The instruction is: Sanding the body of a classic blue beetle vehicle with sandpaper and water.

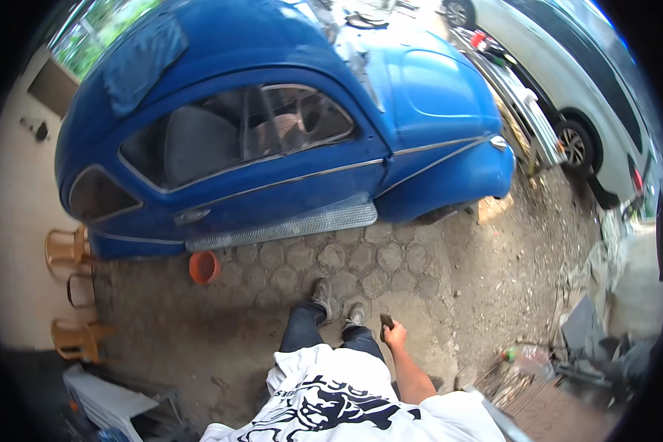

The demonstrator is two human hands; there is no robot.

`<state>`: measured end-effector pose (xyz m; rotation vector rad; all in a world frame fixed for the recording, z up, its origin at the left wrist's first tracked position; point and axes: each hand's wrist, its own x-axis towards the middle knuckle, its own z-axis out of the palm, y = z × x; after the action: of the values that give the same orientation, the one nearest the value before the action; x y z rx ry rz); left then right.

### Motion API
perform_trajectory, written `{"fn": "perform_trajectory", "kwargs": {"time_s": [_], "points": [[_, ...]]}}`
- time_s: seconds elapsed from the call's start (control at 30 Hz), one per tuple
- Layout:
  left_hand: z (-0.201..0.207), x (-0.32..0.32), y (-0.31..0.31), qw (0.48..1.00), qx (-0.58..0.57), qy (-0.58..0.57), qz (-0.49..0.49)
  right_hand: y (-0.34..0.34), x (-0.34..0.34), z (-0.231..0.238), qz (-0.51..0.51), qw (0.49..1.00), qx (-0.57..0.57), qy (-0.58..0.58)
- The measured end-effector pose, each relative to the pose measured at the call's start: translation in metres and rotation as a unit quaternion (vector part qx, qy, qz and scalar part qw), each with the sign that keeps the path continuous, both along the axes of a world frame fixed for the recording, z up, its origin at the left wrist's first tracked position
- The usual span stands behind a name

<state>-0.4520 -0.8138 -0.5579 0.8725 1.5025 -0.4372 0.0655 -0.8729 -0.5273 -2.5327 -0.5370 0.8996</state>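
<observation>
My right hand (395, 337) is closed around a small, flat, dark brown block (387, 322), held low beside my right leg. The block's lower part is hidden by my fingers, and its exact kind is too small to make out. Across the ground ahead stands a blue rounded car (295, 188), side-on, apart from my hand. Its ribbed running board (287, 227) faces me. A blue cloth (146, 65) lies on the car's roof at the left. My left hand does not show.
An orange bucket (204, 268) stands by the running board's left end. Orange-brown plastic chairs (77, 339) line the left side. A silver car (604, 96) is parked at the far right, beside a metal-edged bench (527, 110). Clutter and a plastic bottle (529, 361) lie at lower right.
</observation>
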Motion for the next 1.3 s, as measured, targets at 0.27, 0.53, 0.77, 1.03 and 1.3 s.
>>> {"fn": "perform_trajectory", "kwargs": {"time_s": [0.27, 0.53, 0.77, 1.03, 1.3], "points": [[-0.024, -0.045, -0.087, 0.914, -0.006, 0.058, 0.401, 0.012, 0.014, -0.020, 0.239, 0.943, -0.219, 0.080], [0.016, -0.038, 0.090, 0.844, 0.256, -0.112, 0.459, 0.198, -0.024, 0.002, 0.326, 0.903, -0.275, -0.055], [-0.097, -0.180, -0.088, 0.937, 0.190, 0.063, 0.286, 0.425, -0.298, 0.050, 0.602, 0.799, 0.013, 0.005], [-0.042, -0.204, -0.111, 0.928, 0.151, 0.218, 0.262, 0.539, -0.488, 0.018, 0.779, 0.623, 0.064, -0.007], [0.004, -0.206, 0.126, 0.736, 0.163, 0.181, 0.631, 0.636, -0.592, -0.180, 0.780, 0.528, -0.319, -0.105]]}}
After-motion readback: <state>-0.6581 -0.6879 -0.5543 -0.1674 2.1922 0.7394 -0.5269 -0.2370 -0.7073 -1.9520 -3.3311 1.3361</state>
